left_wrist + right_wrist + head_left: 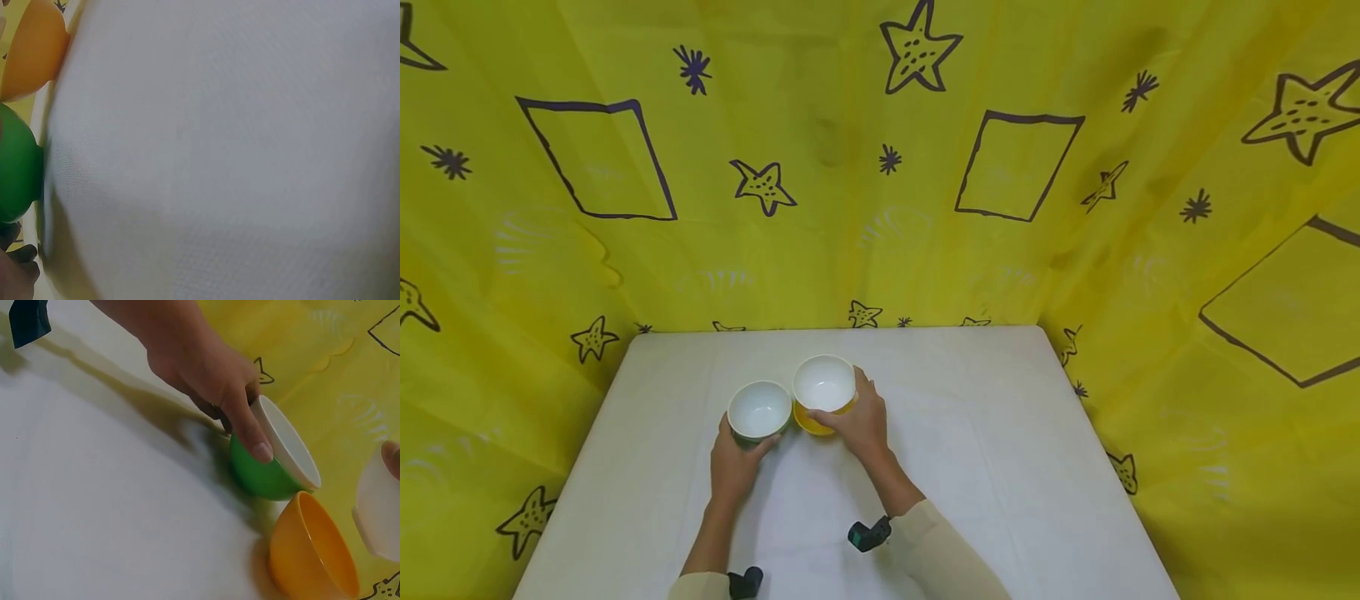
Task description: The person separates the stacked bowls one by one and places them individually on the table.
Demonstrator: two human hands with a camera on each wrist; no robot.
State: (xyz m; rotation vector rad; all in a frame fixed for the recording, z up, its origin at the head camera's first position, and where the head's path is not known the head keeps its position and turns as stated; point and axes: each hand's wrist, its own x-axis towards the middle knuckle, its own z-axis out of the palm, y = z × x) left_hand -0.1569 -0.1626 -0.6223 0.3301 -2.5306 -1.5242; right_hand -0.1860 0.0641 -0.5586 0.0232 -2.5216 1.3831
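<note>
My left hand (733,461) grips a green bowl with a white inside (760,410) by its near left side, thumb against the outer wall. The green bowl (262,472) sits upright on the table, close beside an orange bowl (300,550). My right hand (859,421) holds a white bowl (824,382) by its right side, above the orange bowl, which it partly covers in the head view. In the right wrist view only part of the white bowl (380,509) and my right thumb show. The left wrist view catches the green bowl (19,165) at its edge.
A white cloth covers the table (1000,467). Yellow curtains (827,250) with drawn stars and squares hang at the back and both sides. Dark wrist devices (869,534) sit at both sleeves.
</note>
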